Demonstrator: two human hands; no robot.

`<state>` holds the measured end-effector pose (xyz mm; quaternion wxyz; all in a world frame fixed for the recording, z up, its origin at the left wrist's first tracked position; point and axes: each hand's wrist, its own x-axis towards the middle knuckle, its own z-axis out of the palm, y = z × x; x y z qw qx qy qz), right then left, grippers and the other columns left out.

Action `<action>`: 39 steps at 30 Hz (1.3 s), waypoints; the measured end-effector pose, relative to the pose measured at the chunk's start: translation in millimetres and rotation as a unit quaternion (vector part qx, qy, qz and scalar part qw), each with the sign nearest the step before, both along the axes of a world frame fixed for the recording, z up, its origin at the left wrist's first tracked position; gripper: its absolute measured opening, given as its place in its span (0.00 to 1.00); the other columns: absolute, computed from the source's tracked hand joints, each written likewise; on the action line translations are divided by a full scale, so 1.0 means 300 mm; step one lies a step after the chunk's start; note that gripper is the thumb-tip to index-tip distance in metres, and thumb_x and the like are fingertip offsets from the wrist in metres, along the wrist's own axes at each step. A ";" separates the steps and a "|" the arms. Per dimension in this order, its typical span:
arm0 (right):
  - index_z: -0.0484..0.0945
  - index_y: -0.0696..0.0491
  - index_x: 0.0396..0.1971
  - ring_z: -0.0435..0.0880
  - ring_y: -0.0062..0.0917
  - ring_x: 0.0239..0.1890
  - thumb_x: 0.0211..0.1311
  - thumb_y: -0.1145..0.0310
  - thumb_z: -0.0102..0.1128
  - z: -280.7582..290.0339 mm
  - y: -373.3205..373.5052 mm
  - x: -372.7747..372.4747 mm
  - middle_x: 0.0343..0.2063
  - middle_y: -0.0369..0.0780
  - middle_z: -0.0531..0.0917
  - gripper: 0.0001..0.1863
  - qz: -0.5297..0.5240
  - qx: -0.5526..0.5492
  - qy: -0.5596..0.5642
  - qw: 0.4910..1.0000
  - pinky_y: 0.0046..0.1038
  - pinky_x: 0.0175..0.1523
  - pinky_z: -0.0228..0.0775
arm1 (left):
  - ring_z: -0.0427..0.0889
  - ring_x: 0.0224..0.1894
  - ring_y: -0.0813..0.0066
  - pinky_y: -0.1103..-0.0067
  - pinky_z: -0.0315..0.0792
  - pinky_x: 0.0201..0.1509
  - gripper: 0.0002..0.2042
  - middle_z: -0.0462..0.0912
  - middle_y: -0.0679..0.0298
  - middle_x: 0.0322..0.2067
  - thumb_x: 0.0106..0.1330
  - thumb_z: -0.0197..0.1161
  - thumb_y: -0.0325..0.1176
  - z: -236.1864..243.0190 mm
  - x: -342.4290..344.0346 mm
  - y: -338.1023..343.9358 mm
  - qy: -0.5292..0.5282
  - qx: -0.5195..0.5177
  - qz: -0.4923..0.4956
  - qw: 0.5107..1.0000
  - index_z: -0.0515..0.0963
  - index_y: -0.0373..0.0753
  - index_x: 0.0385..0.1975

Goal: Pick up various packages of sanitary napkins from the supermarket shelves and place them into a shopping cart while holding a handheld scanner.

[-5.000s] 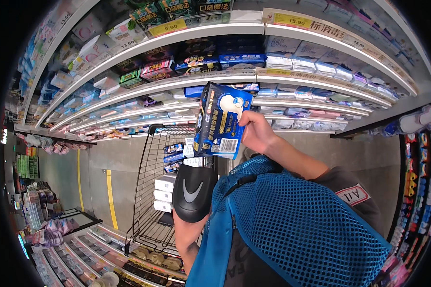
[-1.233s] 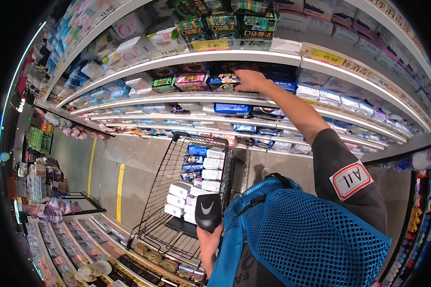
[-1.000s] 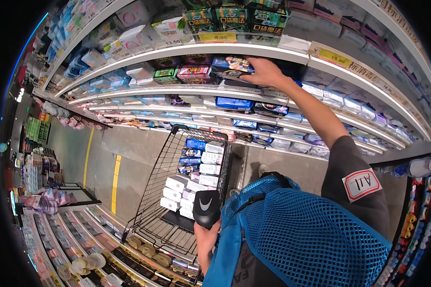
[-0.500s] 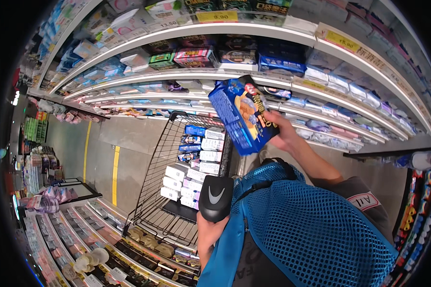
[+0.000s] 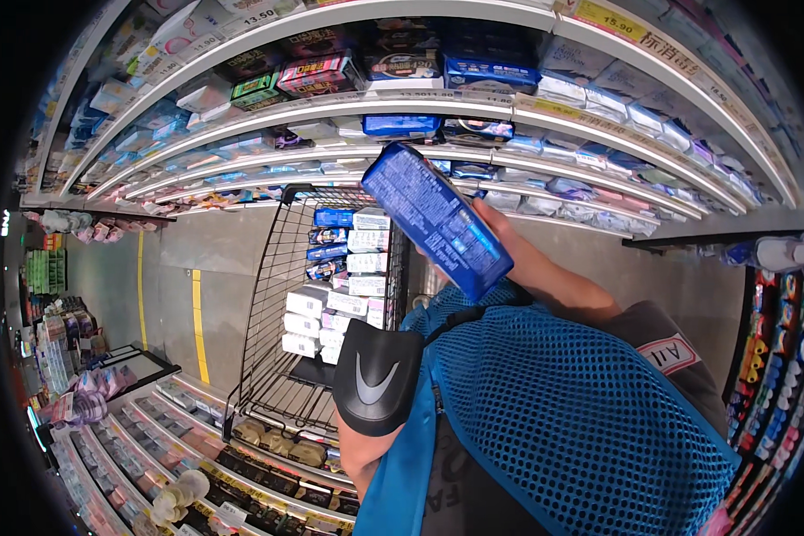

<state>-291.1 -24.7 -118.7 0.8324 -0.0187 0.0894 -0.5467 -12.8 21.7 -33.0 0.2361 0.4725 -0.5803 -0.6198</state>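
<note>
My right hand (image 5: 500,239) grips a blue package (image 5: 438,223) by its right side, with the thumb side showing. The package is tilted, and its long face with white print is turned up. It is held in front of the shelves, just right of the cart. My left hand (image 5: 366,447) is wrapped round the handle of a black barcode scanner (image 5: 380,380); the scanner's rounded head with a grey curved mark covers most of the fingers. Below and left of the package, a black wire shopping cart (image 5: 263,313) holds stacked white packs (image 5: 366,241) and blue packs (image 5: 333,217).
White tiered shelves (image 5: 456,96) full of packs curve across the far side. Another low shelf unit (image 5: 170,424) lies near left. A floor aisle with yellow lines (image 5: 198,322) runs left of the cart. A blue mesh vest (image 5: 581,393) covers my body at lower right.
The blue package has turned, so its printed side faces up instead of its pictured front, and it has shifted slightly left. The scanner has moved left and looks larger. The whole view has shifted.
</note>
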 end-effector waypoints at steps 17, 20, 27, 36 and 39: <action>0.50 0.61 0.63 0.75 0.32 0.41 0.57 0.50 0.51 -0.061 -0.052 -0.017 0.45 0.45 0.73 0.41 0.118 -0.178 -0.256 0.943 0.34 0.36 0.69 | 0.80 0.39 0.72 0.78 0.72 0.41 0.22 0.80 0.55 0.39 0.44 0.68 0.22 -0.011 -0.063 -0.029 0.032 -0.058 -0.101 0.993 0.72 0.31 0.44; 0.48 0.63 0.63 0.76 0.30 0.26 0.59 0.49 0.48 -0.066 -0.039 -0.005 0.39 0.46 0.73 0.41 0.106 -0.220 -0.247 0.938 0.30 0.24 0.64 | 0.81 0.39 0.72 0.78 0.72 0.41 0.22 0.80 0.54 0.39 0.44 0.68 0.22 0.001 -0.077 -0.037 0.038 -0.068 -0.110 0.991 0.72 0.31 0.43; 0.46 0.68 0.60 0.78 0.42 0.16 0.60 0.52 0.48 -0.078 -0.010 -0.012 0.44 0.62 0.73 0.41 0.198 -0.103 -0.242 0.944 0.29 0.08 0.64 | 0.78 0.37 0.49 0.70 0.73 0.38 0.21 0.79 0.52 0.34 0.43 0.65 0.27 0.076 -0.193 -0.088 -0.053 -0.139 -0.214 0.965 0.73 0.32 0.42; 0.58 0.61 0.59 0.78 0.36 0.28 0.63 0.51 0.42 -0.472 0.024 -0.123 0.39 0.57 0.73 0.32 0.169 0.094 0.059 0.979 0.26 0.19 0.71 | 0.76 0.33 0.49 0.64 0.71 0.34 0.20 0.74 0.51 0.28 0.37 0.63 0.24 0.073 -0.189 -0.092 -0.256 -0.189 -0.201 0.927 0.66 0.31 0.33; 0.58 0.62 0.58 0.78 0.36 0.30 0.64 0.51 0.41 -0.489 -0.019 -0.065 0.40 0.57 0.73 0.32 0.204 0.070 0.060 0.975 0.26 0.18 0.70 | 0.76 0.32 0.49 0.64 0.70 0.33 0.19 0.74 0.51 0.27 0.37 0.63 0.23 0.029 -0.145 -0.099 -0.226 -0.195 -0.202 0.933 0.66 0.31 0.32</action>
